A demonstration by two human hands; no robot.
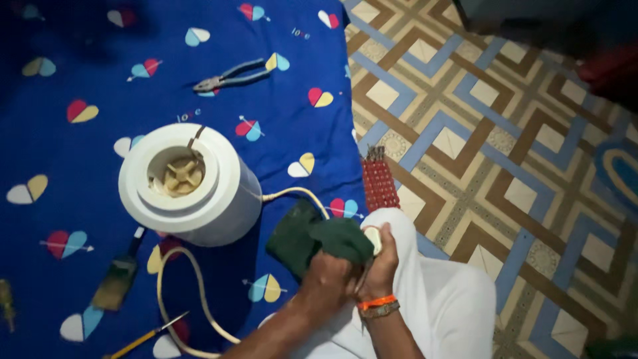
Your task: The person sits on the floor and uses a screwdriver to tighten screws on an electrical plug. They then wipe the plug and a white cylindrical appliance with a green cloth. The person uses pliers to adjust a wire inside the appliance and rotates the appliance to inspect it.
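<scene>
I sit on a blue sheet (100,40) printed with hearts. My left hand (324,278) grips a dark green cloth (307,238) and presses it against the white plug (374,239), which my right hand (384,266) holds. An orange band and a bracelet circle my right wrist. The plug's cream cord (178,296) loops over the sheet back to a white round appliance base (189,186). The base lies just left of my hands, with its cream drive coupling (182,177) facing up.
Blue-handled pliers (229,74) lie further up the sheet. A paintbrush (119,279) and a yellow-handled screwdriver (143,338) rest at the lower left. A red mesh strip (379,183) sits at the sheet's edge beside the patterned floor (505,133). My white-clad knee (438,292) is below.
</scene>
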